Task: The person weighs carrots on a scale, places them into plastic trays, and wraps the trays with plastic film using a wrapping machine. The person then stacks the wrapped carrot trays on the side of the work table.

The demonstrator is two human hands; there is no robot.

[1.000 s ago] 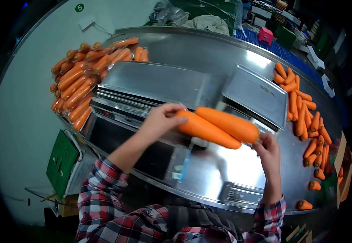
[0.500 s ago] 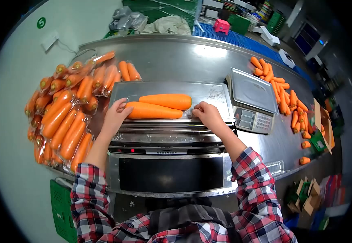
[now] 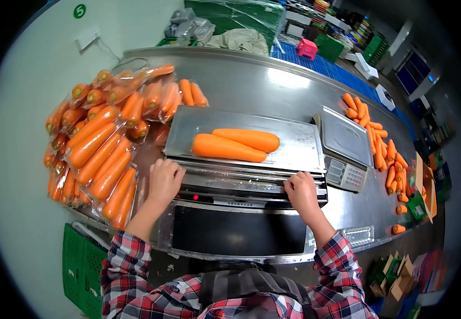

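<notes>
Grey steel bench (image 3: 230, 77): our curled left hand (image 3: 165, 179) and right hand (image 3: 301, 192) have moved nearside of silver rectangular tray (image 3: 298, 141), grip unclear; tray alone bears two tapered orange carrots (image 3: 229, 149).

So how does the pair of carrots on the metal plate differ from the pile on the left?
The pair is just two carrots; the pile has many. The pair lies side by side on the plate, while the pile is stacked at varied angles on the table. Clear bags show plainly on the pile; any film around the pair is hard to make out. Both are orange carrots.
</notes>
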